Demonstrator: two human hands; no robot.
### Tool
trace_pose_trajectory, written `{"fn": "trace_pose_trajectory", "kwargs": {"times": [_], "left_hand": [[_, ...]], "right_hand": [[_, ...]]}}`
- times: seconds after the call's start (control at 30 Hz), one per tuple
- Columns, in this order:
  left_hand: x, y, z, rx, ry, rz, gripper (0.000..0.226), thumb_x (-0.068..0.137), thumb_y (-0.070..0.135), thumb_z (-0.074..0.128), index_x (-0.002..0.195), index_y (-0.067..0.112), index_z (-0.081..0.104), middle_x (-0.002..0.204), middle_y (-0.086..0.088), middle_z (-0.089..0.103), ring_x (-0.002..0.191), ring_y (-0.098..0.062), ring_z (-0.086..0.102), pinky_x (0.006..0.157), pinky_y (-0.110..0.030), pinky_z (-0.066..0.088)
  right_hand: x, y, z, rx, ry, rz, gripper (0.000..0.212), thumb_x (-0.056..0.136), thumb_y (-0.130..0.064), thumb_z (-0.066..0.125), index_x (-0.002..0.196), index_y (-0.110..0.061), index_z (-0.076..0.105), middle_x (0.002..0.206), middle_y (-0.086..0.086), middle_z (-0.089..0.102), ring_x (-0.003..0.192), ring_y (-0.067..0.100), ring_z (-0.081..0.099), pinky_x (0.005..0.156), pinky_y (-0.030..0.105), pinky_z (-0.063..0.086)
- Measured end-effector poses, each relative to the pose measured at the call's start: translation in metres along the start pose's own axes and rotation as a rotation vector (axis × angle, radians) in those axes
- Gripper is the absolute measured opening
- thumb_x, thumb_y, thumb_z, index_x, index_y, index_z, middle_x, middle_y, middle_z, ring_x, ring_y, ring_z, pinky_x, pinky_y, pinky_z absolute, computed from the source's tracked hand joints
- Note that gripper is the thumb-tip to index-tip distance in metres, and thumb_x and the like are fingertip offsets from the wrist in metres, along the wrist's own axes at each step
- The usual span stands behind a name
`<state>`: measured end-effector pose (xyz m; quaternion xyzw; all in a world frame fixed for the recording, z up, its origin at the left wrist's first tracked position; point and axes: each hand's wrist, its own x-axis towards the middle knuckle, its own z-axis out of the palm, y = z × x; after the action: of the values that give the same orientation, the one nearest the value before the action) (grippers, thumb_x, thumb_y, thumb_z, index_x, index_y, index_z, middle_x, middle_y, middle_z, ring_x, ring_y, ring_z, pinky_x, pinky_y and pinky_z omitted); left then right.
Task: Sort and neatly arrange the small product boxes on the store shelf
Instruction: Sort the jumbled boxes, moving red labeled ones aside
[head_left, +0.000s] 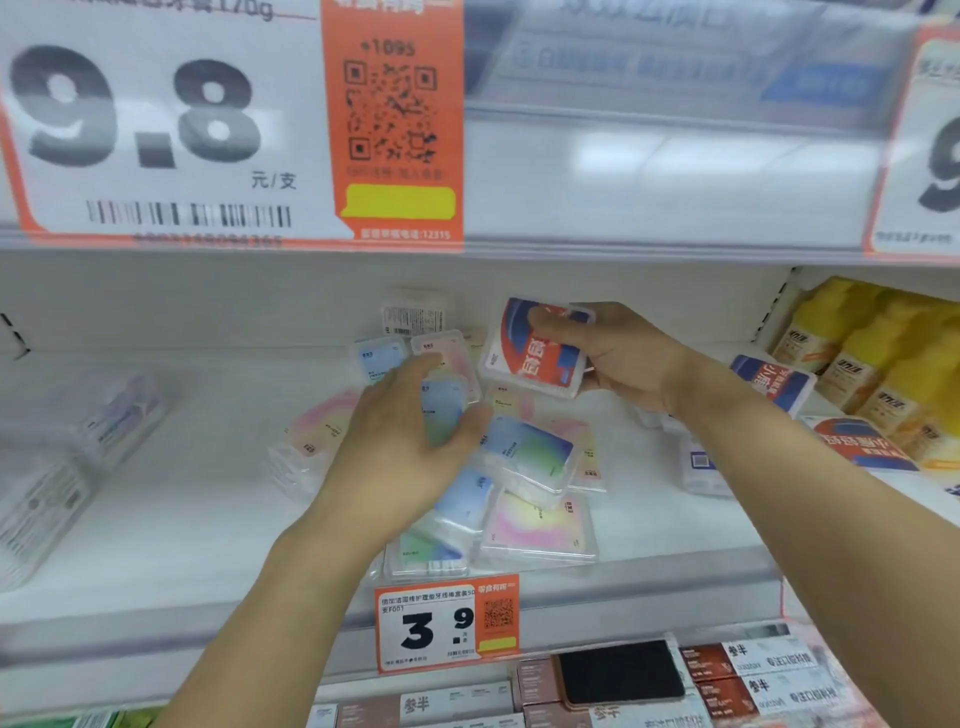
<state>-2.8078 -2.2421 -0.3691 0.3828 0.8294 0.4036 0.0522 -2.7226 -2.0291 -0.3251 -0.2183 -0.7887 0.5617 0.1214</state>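
The right hand (613, 358) is clamped on a red-and-blue clear plastic box (535, 345), held tilted above the far middle of the white shelf (182, 519). The left hand (400, 441) is curled round a blue-green pastel box (441, 410), lifted just over the loose pile of pastel boxes (530, 467) that lies jumbled at mid-shelf. The likeliest trouble is that pile: its boxes overlap at odd angles, and two of them, a pink-yellow box (540, 527) and a green one (426, 558), sit right at the near edge above the 3.9 price tag (447, 626). A nudge from the left wrist could probably push them off onto the lower shelf. The slick lids may also let a gripped box slip. More red-and-blue boxes (774, 382) lie to the right beside yellow bottles (872, 353), so a mis-sort is possible.
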Motion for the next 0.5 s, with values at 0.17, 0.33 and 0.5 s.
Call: {"fn": "trace_pose_trajectory", "kwargs": {"times": [0.17, 0.33, 0.5], "left_hand": [[0.004, 0.008, 0.003, -0.362, 0.099, -0.057, 0.035, 0.081, 0.046, 0.071, 0.111, 0.041, 0.054, 0.094, 0.019, 0.071, 0.081, 0.007, 0.067, 0.066, -0.010, 0.050], [-0.001, -0.008, 0.000, -0.326, 0.120, -0.083, 0.025, 0.087, 0.040, 0.066, 0.111, 0.033, 0.064, 0.092, 0.018, 0.073, 0.081, 0.004, 0.068, 0.073, -0.021, 0.055], [0.004, -0.027, -0.026, -0.275, 0.291, -0.127, 0.016, 0.093, 0.032, 0.057, 0.107, 0.033, 0.065, 0.088, 0.020, 0.070, 0.077, 0.008, 0.065, 0.056, -0.006, 0.044]], "right_hand": [[-0.005, -0.013, 0.031, -0.049, -0.166, 0.022, 0.053, 0.099, -0.056, 0.040, 0.101, -0.013, 0.072, 0.103, 0.010, 0.076, 0.091, 0.022, 0.072, 0.083, 0.035, 0.058], [0.066, -0.001, 0.035, -0.415, 0.186, -0.027, 0.020, 0.096, -0.026, 0.054, 0.107, -0.016, 0.068, 0.107, 0.001, 0.070, 0.089, 0.017, 0.063, 0.069, 0.023, 0.046], [0.105, 0.001, 0.066, -0.581, -0.054, -0.068, 0.072, 0.084, -0.041, 0.075, 0.144, -0.027, 0.038, 0.135, 0.000, 0.050, 0.116, 0.019, 0.055, 0.093, 0.031, 0.047]]}}
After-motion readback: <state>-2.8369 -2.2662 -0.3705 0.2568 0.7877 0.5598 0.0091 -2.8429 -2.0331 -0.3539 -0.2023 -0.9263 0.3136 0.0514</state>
